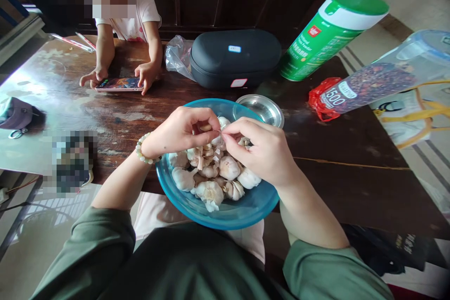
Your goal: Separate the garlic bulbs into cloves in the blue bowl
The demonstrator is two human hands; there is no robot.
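Observation:
Both my hands meet over a blue translucent bowl [225, 220] that is heaped with whole garlic bulbs [229, 168] and loose papery skin. My left hand [183, 132], with a beaded bracelet at the wrist, is closed with a garlic clove [205, 127] showing between its curled fingers. Thumb and forefinger of my right hand [262, 143] are pinched together against the left fingertips. What sits in that pinch is too small to make out. Just behind the bowl stands a shallow steel dish [269, 108], partly covered by the bowl's rim.
Across the wooden table [333, 187], a person's hands hold a phone [119, 84]. A black case [235, 56] and plastic bag [178, 54] lie at the back. To the right stand a green canister [323, 40] and a clear jar [383, 77]. A small pouch [16, 113] sits left.

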